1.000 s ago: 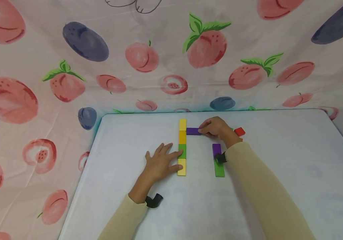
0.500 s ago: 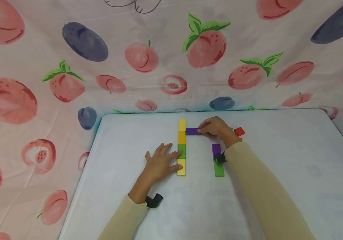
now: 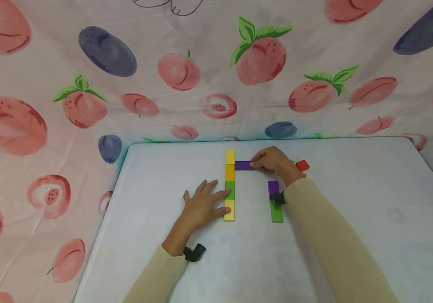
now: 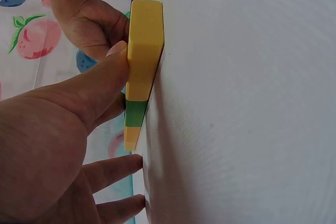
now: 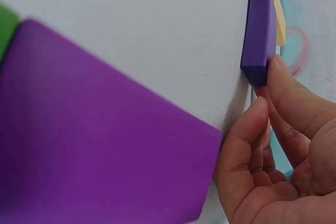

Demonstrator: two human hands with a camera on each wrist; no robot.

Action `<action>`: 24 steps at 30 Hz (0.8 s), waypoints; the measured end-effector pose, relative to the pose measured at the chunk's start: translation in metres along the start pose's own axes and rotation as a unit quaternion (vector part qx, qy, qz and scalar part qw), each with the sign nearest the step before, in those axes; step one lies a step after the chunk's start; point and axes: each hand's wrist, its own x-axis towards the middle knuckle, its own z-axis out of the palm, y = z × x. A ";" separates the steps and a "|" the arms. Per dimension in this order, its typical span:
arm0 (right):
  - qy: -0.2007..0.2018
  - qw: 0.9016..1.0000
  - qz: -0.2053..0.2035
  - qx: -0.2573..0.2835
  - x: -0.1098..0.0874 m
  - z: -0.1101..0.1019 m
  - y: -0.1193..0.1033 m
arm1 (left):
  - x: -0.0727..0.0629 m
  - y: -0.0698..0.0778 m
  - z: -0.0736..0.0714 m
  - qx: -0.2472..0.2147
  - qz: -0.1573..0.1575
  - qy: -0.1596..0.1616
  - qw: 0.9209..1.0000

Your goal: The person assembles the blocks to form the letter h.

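Note:
A straight row of blocks lies on the table: a far yellow block (image 3: 230,157), an orange-yellow block (image 3: 230,173), a green block (image 3: 230,190) and a near yellow block (image 3: 229,210). My left hand (image 3: 201,209) has its fingers spread beside this row. Its thumb touches the near yellow block, also large in the left wrist view (image 4: 145,51), and its index fingertip rests at the green one. My right hand (image 3: 272,161) pinches the right end of a purple block (image 3: 244,166) between thumb and finger. That block's left end meets the row's side, near the far end.
A second purple block (image 3: 273,187) joined end to end with a green block (image 3: 277,215) lies under the right wrist's black strap piece (image 3: 278,199). A red block (image 3: 302,165) shows behind the right wrist. The white table (image 3: 371,210) ends at a fruit-print cloth (image 3: 254,113).

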 end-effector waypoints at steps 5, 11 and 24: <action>-0.002 1.000 0.001 0.002 0.000 0.000 0.000 | 0.000 0.000 -0.001 0.000 0.001 -0.001 1.000; -0.001 1.000 0.002 0.001 0.001 0.001 0.001 | -0.001 0.001 -0.002 -0.002 0.001 -0.002 1.000; -0.024 0.999 -0.014 0.018 -0.001 -0.004 0.004 | -0.001 0.001 -0.001 0.002 0.001 0.001 1.000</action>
